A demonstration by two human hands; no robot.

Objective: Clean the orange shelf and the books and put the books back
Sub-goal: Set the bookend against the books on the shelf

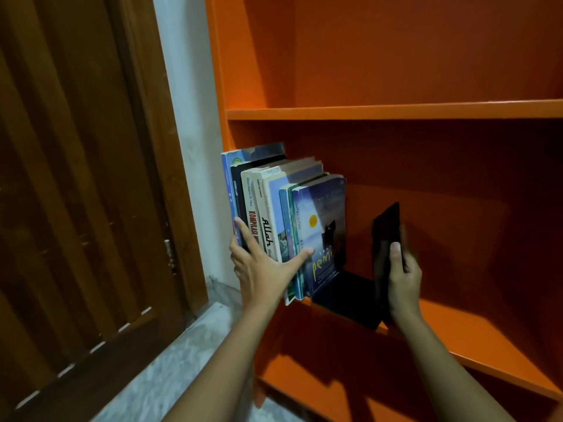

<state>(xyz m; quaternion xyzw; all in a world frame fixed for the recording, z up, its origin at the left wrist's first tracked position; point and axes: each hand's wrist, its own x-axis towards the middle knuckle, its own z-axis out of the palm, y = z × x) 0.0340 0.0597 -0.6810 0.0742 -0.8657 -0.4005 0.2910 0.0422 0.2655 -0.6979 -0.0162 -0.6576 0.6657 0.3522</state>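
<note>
Several books [274, 208] stand upright in a row at the left end of the orange shelf's middle board [487, 336], their spines jutting past the front edge. My left hand [262, 269] spans the spines, index finger on the leftmost books and thumb on the dark blue cover at the right end, holding the row together. My right hand [402, 278] grips the upright plate of a black L-shaped bookend [385, 226]. The bookend's flat base lies on the board right beside the last book.
The orange shelf's upper board [396, 112] is just above the books. A brown wooden door [76, 178] stands to the left, with a strip of white wall [189, 117] between it and the shelf. Grey marbled floor [182, 360] lies below.
</note>
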